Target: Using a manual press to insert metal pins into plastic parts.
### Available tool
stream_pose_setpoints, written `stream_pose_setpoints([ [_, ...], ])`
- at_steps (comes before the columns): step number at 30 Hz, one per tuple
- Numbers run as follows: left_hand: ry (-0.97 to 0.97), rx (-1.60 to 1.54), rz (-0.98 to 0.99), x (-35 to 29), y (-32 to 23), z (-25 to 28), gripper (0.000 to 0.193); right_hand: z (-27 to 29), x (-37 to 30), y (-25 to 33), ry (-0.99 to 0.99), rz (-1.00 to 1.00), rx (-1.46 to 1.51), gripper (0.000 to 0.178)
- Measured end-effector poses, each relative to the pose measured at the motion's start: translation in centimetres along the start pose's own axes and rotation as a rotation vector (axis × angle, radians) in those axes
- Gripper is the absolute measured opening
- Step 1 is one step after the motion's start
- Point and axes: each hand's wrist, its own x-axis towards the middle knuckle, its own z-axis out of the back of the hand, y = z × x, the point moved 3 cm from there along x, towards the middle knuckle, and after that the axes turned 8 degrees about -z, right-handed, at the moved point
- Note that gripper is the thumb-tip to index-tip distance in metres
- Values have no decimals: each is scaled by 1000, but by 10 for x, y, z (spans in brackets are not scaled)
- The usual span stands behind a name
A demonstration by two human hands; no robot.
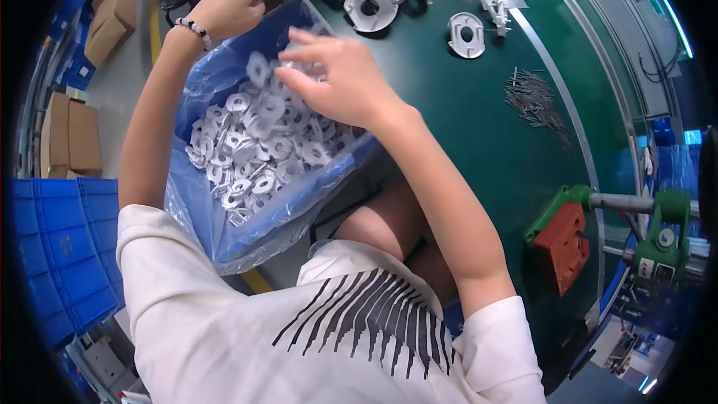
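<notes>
My right hand (336, 78) is over a blue bin (321, 183) lined with clear plastic. Its fingers and thumb are spread, with nothing held between them. White plastic parts (258, 146), oval with a round hole, are heaped in the bin. Some parts just below my right fingers are smeared by motion. My left hand (239, 4) is at the bin's far left corner, a beaded bracelet (196, 30) on its wrist. Its fingers are curled, and whatever they may grip is hidden.
On the green table (441, 127) lie several larger white plastic parts (370, 7), one holed plate (467, 36) and a pile of thin metal pins (535, 97). A green press with a red block (565, 251) stands at the right. Blue crates (67, 232) and cardboard boxes (71, 135) are at the left.
</notes>
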Motion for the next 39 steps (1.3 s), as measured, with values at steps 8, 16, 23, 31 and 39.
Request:
stream_pose_setpoints([
  [8, -401, -141, -96, 67, -63, -63, 56, 68, -25, -42, -553, -29, 140, 11],
  [16, -59, 202, 155, 171, -78, -75, 87, 87, -45, -85, -875, -95, -352, 33],
  [23, 225, -65, -38, 163, -79, -78, 55, 84, -42, -120, -718, -212, -505, 50],
  [31, 170, -196, -94, 54, -60, -45, 41, 44, -42, -81, -429, -12, -356, 35],
  [39, -175, -104, 40, 45, -34, -3, 23, 59, -44, -51, -591, 164, 48, 25],
])
